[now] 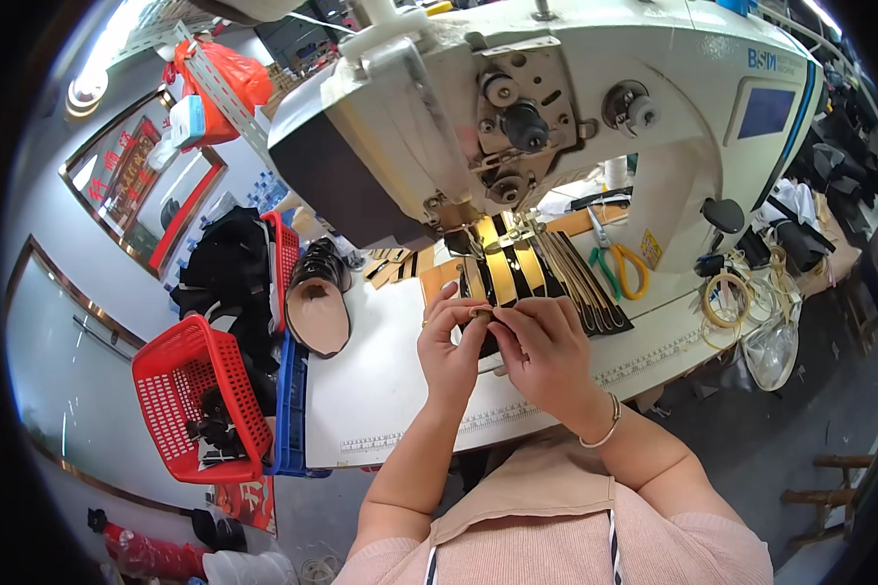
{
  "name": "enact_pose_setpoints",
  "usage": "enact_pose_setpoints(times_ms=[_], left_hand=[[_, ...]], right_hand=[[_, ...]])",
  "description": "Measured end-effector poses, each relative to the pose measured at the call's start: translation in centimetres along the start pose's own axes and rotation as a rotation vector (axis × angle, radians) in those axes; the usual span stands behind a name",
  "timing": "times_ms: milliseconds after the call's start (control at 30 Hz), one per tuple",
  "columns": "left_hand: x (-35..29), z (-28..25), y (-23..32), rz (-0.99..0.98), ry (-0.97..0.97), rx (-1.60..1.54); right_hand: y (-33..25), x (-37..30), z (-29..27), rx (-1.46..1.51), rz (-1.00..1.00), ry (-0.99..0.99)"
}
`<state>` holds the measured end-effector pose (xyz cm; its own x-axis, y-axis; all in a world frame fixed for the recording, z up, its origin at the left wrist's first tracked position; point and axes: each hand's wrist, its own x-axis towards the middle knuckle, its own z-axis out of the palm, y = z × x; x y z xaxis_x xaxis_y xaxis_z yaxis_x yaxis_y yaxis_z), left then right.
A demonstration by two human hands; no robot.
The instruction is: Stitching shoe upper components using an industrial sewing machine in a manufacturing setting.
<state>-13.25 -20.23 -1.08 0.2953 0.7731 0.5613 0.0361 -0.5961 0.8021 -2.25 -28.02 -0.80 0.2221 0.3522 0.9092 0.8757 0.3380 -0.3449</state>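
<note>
Just in front of the sewing machine [400, 146], my left hand [451, 341] and my right hand [548, 349] meet with bent fingers. Between their fingertips they pinch a small tan strip end [481, 311]; most of it is hidden by the fingers. Beyond my hands, gold and black strips [500, 275] lie under the machine's presser foot [493, 234]. Several narrow black strips with tan edges [580, 283] lie side by side to the right of them. A bracelet [610, 421] circles my right wrist.
Scissors with green and orange handles [626, 271] lie right of the strips. Left on the white table [361, 390] stands a black shoe [319, 310]. A red basket [205, 400] and a blue crate [291, 409] flank the table's left edge. Rolls of cord [730, 295] hang at the right.
</note>
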Motion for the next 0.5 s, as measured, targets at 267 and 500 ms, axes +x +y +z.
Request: enact_pose_setpoints(times_ms=[267, 500], left_hand=[[0.8, -0.9, 1.0, 0.000, -0.065, -0.014], [1.1, -1.1, 1.2, 0.036, -0.028, 0.052]], right_hand=[[0.2, 0.8, 0.6, -0.058, -0.071, -0.012], [0.4, 0.5, 1.3, -0.070, -0.143, -0.008]])
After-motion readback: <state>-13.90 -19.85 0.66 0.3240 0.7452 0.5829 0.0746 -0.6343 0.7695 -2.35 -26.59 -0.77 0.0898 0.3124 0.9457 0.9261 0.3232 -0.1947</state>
